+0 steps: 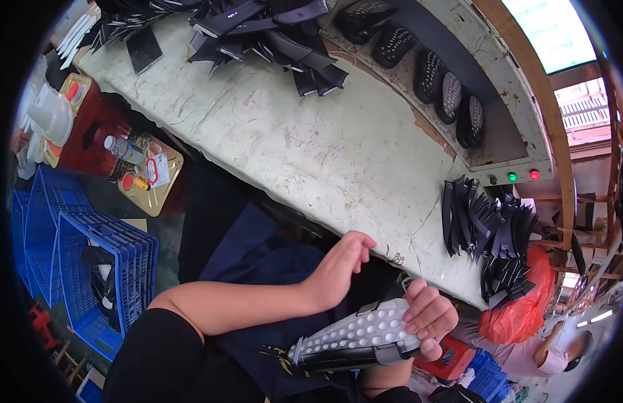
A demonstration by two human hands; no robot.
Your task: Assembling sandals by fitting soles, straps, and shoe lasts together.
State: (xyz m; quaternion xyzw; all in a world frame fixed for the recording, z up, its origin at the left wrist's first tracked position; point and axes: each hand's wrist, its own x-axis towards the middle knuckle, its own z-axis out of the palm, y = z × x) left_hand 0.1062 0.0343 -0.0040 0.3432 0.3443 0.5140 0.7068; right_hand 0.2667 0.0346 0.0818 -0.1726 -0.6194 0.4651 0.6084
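Note:
My right hand (431,317) is closed around one end of a shoe upper (355,334), held above my lap in front of the bench edge. The upper is light grey with rows of round white dots and a black lower edge. Its narrow end points left, toward my dark blue apron (258,245). Above and to the left of the shoe upper, my left hand (340,270) is raised, apart from it. The left fingers are stretched toward the bench, and nothing shows in them.
Black strips (258,30) pile on the far side of the bench (291,148), with more strips (483,225) at its right end. Dark dotted shoes (429,75) line a curved machine shelf. Blue crates (107,269) stand left; a red bag (526,302) and a person (536,352) are right.

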